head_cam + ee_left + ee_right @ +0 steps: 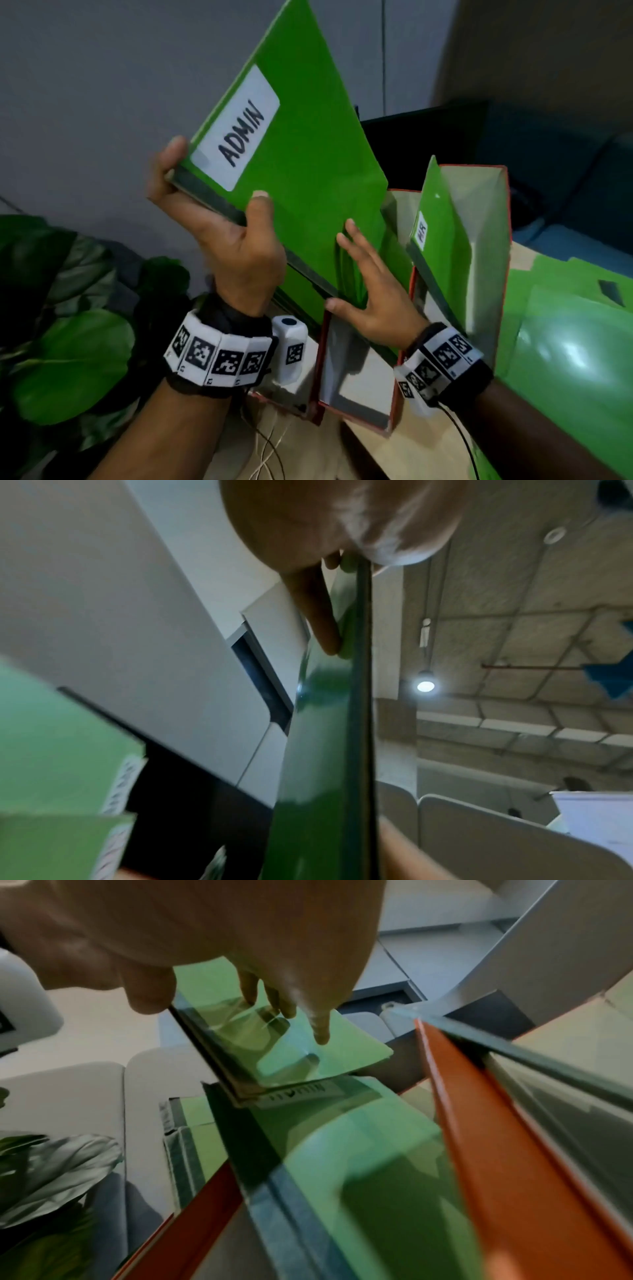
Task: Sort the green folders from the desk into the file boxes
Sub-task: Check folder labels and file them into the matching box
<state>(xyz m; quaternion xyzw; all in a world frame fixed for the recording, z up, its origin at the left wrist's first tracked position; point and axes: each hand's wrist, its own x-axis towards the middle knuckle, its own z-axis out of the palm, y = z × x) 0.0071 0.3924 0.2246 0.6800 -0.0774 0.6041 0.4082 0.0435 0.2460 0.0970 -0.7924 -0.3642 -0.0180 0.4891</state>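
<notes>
My left hand [233, 236] grips the spine edge of a green folder labelled ADMIN [308, 144], thumb on the front and fingers [318, 615] behind. The folder is tilted, and its lower corner dips into the middle red-edged file box [342, 387], which holds other green folders. My right hand [370, 284] lies flat with straight, spread fingers [320, 1026] against a green folder [308, 1053] at that box's mouth. In the right file box [489, 240] stands a green folder labelled HR [442, 219]. More green folders [565, 342] lie on the desk at the right.
A large leafy plant [68, 342] fills the lower left, close to my left forearm. Another file box [284, 401] sits left of the middle one, mostly hidden by my wrist. A grey wall stands behind, and dark furniture [445, 137] is beyond the boxes.
</notes>
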